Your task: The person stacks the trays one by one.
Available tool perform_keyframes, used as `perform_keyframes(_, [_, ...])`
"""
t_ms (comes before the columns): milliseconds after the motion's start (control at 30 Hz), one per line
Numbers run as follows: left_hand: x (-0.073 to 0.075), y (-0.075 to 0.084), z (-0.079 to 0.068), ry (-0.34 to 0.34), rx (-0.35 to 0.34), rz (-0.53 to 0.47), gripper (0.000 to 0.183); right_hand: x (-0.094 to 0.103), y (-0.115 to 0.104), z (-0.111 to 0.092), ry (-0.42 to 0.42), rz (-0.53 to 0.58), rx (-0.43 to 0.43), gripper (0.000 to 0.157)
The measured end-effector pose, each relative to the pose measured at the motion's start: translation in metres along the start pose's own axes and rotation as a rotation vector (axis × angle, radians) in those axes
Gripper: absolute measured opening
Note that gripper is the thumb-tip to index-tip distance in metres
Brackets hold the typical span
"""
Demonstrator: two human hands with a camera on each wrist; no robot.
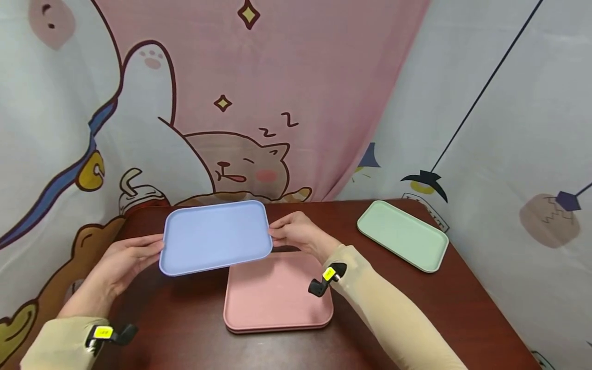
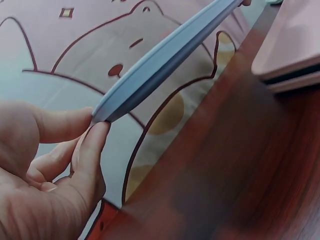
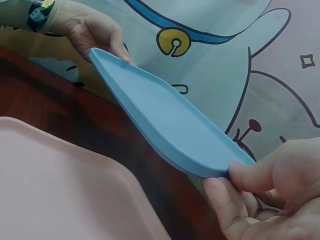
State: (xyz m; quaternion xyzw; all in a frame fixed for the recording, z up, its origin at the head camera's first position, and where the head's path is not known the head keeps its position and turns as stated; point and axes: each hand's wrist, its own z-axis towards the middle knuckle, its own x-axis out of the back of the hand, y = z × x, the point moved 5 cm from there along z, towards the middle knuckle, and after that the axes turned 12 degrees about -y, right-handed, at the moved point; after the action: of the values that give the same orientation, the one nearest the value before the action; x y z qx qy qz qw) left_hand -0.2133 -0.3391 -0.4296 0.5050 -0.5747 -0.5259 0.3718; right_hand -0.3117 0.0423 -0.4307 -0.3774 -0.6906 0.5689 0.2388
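A blue rectangular tray (image 1: 215,236) with a low rim is held in the air above the table, between both hands. My left hand (image 1: 131,259) pinches its left short edge, thumb on one side and fingers on the other, as the left wrist view shows. On the opposite short edge my right hand (image 1: 298,234) pinches the rim, with the thumb (image 3: 250,175) on top and fingers beneath. Below and to the right of the blue tray lie pink trays (image 1: 279,295), stacked with their edges nearly lined up. The blue tray overlaps the stack's far left corner in the head view.
A pale green tray (image 1: 402,235) lies at an angle on the right of the dark brown table (image 1: 185,329). Behind and beside the table hangs a curtain (image 1: 314,67) printed with cartoon animals. Each wrist wears a small black camera.
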Motion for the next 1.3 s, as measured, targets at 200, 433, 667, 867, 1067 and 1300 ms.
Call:
perform_keyframes(200, [-0.018,0.004,0.004,-0.006,-0.006,0.042,0.035,0.01,-0.002,-0.025,0.001,0.009,-0.017,0.026])
perform_keyframes(433, [-0.043,0.006,0.008,-0.006,-0.011,0.056,0.048,0.025,0.001,-0.049,0.039,-0.037,-0.045,0.025])
perform_keyframes(667, [-0.063,0.007,0.011,-0.017,0.003,0.115,0.055,0.035,0.003,-0.071,0.013,-0.025,0.025,0.022])
perform_keyframes(867, [-0.076,0.004,0.013,-0.03,0.019,0.125,0.054,0.043,0.007,-0.087,0.0,-0.023,0.015,0.019])
perform_keyframes(1067, [-0.086,0.002,0.015,-0.039,0.015,0.106,0.055,0.048,0.013,-0.099,-0.013,-0.011,0.007,0.014])
perform_keyframes(1300, [-0.099,-0.005,0.016,-0.046,0.054,0.111,0.053,0.054,0.025,-0.114,-0.029,0.005,0.022,0.011])
